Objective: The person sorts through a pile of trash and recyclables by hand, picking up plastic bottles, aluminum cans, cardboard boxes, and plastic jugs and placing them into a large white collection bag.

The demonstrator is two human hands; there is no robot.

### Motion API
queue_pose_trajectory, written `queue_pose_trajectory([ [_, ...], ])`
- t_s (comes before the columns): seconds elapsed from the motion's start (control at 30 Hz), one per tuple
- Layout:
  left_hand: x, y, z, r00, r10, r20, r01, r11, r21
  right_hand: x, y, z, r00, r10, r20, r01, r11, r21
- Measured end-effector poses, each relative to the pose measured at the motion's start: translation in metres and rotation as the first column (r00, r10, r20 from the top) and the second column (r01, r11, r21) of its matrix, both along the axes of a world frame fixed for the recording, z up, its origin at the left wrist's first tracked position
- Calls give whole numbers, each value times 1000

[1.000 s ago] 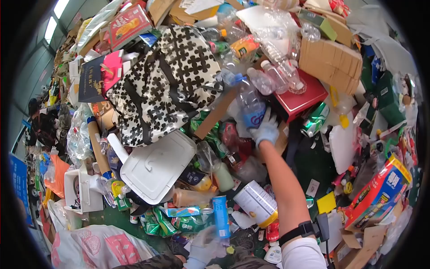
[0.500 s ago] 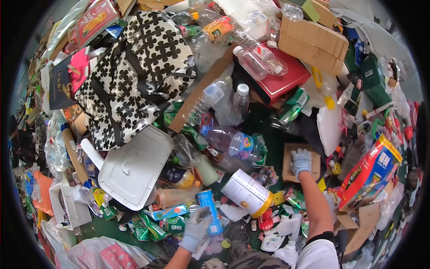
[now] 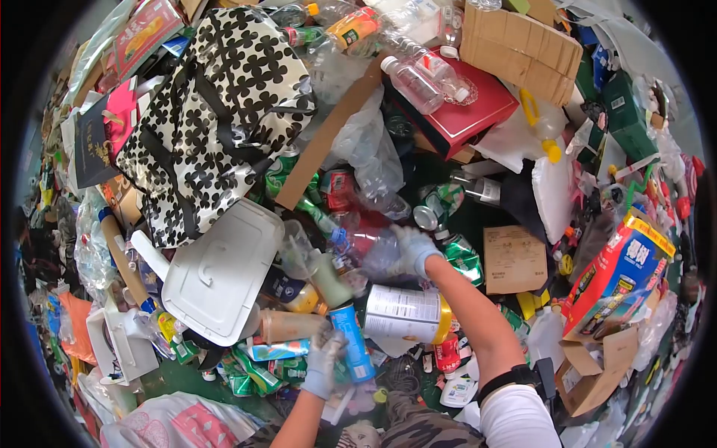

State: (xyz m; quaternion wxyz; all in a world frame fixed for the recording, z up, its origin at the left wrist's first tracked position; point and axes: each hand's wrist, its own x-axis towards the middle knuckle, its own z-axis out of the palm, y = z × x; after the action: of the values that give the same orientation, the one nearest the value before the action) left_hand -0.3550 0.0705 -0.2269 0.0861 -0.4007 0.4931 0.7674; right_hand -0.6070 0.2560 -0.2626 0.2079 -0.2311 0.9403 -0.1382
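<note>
So, a tall blue can (image 3: 352,342) is gripped upright-ish in the gloved left hand (image 3: 324,360), low in the middle of the heap, its top tipped a bit away from the body. The gloved right hand (image 3: 413,249) is closed on a crumpled clear plastic bottle (image 3: 371,245) with red inside it, just above a big white tin with a yellow rim (image 3: 406,316) that's lying on its side. That tin sits right between the two hands, and the blue can is just beside its left end.

Left of the can, a white plastic lid (image 3: 216,272) is lying flat, with a black-and-white patterned bag (image 3: 216,112) spread out above it. A flat piece of cardboard (image 3: 513,258) is seen to the right of the right forearm, and a crushed green can (image 3: 463,254) lies just beside the right hand. Further out, a red box (image 3: 467,112) with clear bottles on top and a colourful carton (image 3: 620,272) at the right edge can be made out.
</note>
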Motion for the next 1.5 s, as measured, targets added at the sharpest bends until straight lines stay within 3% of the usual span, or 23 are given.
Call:
queue_pose_trajectory([
  [0.07, -18, -6, -6, 1000, -19, 10, 19, 999, -42, 23, 3, 11, 971, 3, 237, 15, 997, -75],
  [0.27, -63, 20, -22, 998, 57, 16, -57, 998, -1, 76, -13, 52, 975, 187, 120, -158, 964, -216],
  [0.33, -64, 21, -41, 957, 244, -155, -230, 967, 106, 92, -19, 50, 979, 180, 99, -141, 940, -311],
  [0.43, -54, -2, -28, 925, 329, -192, -326, 944, 48, 105, -21, 48, 863, 316, 395, -88, 863, -497],
  [0.5, -39, -28, -33, 936, 267, -228, -285, 957, -47, 74, -19, 42, 941, 338, -27, -267, 688, -674],
  [0.53, -36, -33, -17, 943, 226, -244, -248, 967, -60, 49, -13, 42, 948, 225, -228, -301, 868, -396],
  [0.57, -32, -32, 0, 939, 253, -231, -280, 956, -87, 32, -6, 34, 940, -74, -333, -82, 897, -433],
  [0.6, -30, -30, 9, 933, 279, -226, -310, 944, -113, 4, -3, 34, 892, -166, -420, -31, 906, -423],
  [0.67, -10, -42, -8, 959, 231, -162, -262, 943, -204, -35, -5, 5, 927, -159, -339, 44, 946, -321],
  [0.73, -5, -45, -7, 938, 332, -103, -343, 933, -112, -47, -21, -20, 996, 78, -42, -72, 990, 121],
  [0.8, -3, -44, -10, 933, 349, -87, -357, 929, -98, -36, -39, -40, 976, 122, 182, -149, 979, 140],
  [0.87, -4, -45, -12, 925, 373, -70, -378, 922, -89, -6, -46, -44, 977, -2, 213, 0, 1000, 10],
  [0.93, -3, -43, -9, 925, 378, -38, -380, 924, -36, -9, -31, -41, 929, -174, 327, 305, 861, -407],
  [0.97, -2, -41, -6, 918, 393, -43, -394, 919, -23, -27, -18, -77, 929, -335, 160, 364, 737, -570],
  [1.0, 4, -42, -8, 918, 395, -31, -396, 918, -30, -40, 2, -38, 898, -418, 140, 420, 715, -559],
  [1.07, 11, -43, -15, 905, 416, -93, -407, 908, 99, -71, 36, -51, 701, -604, -379, 587, 790, -174],
  [1.13, 14, -41, -13, 926, 364, -98, -359, 931, 67, -94, 66, -52, 757, -630, 172, 651, 747, -134],
  [1.2, 21, -43, -11, 894, 444, -62, -439, 895, 77, -98, 80, -124, 715, -654, 248, 696, 700, -161],
  [1.27, 18, -39, 6, 865, 493, -91, -492, 870, 40, -91, 57, -125, 679, -661, 319, 729, 657, -193],
  [1.33, 23, -44, 15, 868, 488, -94, -485, 873, 62, -49, 27, -61, 779, -622, 77, 626, 776, -69],
  [1.4, 17, -43, 45, 834, 538, -120, -540, 841, 22, -27, 19, -63, 758, -569, 319, 647, 718, -257],
  [1.47, 19, -48, 69, 841, 492, -227, -495, 868, 48, 1, 24, -47, 705, -125, 698, 689, 353, -633],
  [1.5, 23, -50, 74, 815, 494, -303, -496, 865, 75, 21, 23, -37, 598, 8, 802, 798, 84, -596],
])
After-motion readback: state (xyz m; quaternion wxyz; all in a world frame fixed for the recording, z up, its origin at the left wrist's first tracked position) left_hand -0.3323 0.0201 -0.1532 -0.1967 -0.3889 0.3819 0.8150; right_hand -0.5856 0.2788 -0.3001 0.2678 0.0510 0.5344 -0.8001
